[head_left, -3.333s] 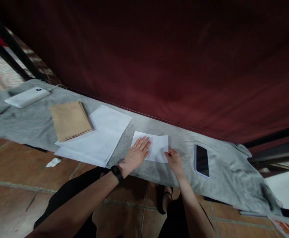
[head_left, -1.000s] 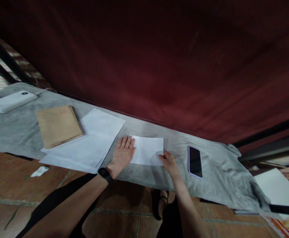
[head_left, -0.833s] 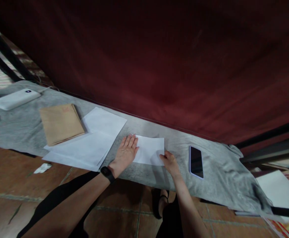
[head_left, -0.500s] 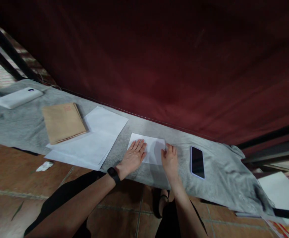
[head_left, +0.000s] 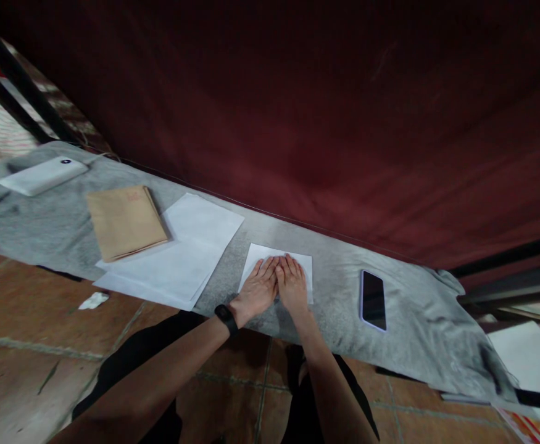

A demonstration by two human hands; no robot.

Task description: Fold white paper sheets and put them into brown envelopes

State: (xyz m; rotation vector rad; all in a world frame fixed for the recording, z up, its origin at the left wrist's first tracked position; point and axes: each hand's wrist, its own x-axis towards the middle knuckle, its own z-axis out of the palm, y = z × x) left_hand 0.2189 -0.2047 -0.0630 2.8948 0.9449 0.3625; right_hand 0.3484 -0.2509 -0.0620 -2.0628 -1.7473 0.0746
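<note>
White paper [head_left: 257, 253] lies flat beneath a person's two hands on a grey cloth [head_left: 337, 290], its middle hidden from view. The left hand [head_left: 257, 291] and right hand [head_left: 294, 287] press side by side, palms down and open, fingers pointing away from the body, inner edges touching. Both forearms slant up from the bottom edge, where they are cut off. A phone [head_left: 373, 300] rests right of the right hand; left of the left hand, brown paper [head_left: 127, 223] partly covers larger white sheets [head_left: 200, 231].
</note>
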